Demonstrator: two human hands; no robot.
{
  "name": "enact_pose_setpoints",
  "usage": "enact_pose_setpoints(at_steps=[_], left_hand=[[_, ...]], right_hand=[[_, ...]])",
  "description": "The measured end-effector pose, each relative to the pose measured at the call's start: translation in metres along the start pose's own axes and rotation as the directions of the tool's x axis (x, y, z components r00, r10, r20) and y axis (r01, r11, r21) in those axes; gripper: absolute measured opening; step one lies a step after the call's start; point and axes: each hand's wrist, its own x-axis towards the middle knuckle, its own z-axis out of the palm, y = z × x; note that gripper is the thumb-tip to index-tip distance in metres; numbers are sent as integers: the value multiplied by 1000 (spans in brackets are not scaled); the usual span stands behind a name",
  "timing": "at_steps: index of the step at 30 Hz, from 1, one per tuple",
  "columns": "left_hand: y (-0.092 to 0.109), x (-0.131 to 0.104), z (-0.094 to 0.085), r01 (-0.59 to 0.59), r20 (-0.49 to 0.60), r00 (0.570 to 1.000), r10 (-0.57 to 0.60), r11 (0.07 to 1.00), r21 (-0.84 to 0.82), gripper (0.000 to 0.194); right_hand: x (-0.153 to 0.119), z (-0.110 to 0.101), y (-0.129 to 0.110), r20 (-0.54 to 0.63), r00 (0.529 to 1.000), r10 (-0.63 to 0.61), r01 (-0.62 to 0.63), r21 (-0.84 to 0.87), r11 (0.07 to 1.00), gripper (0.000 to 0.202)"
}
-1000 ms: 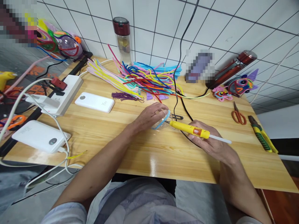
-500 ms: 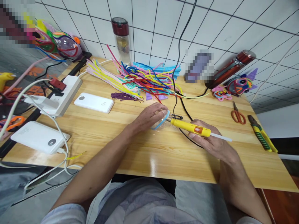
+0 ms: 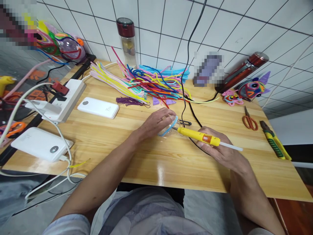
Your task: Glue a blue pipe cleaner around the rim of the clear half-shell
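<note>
My right hand (image 3: 216, 147) is closed around a yellow hot glue gun (image 3: 195, 134), with a white glue stick poking out of its back end. Its metal nozzle points left, close against a blue pipe cleaner strip (image 3: 169, 128) that runs along a clear plastic piece (image 3: 165, 132). My left hand (image 3: 158, 121) grips that clear piece from above and holds it on the table; its fingers partly cover it. Just beyond the nozzle lies a small black clip-like tool (image 3: 185, 122).
A pile of coloured pipe cleaners (image 3: 156, 81) lies at the back, near a glass bottle (image 3: 128, 42). Scissors (image 3: 249, 119) and pliers (image 3: 274, 140) lie at right. White power banks (image 3: 98, 107) and a power strip (image 3: 65, 99) stand left. A black cord crosses behind the glue gun.
The glue gun's nozzle has shifted slightly left and down along the blue strip. My left hand and the clear piece stay where they were.
</note>
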Motion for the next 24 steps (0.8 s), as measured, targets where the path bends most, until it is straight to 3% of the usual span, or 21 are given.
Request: enact_pose_setpoints(at_steps=[24], left_hand=[[-6, -3, 1, -39, 7, 999, 39, 999, -21, 36]], right_hand=[[-1, -3, 10, -39, 998, 59, -59, -13, 998, 27]])
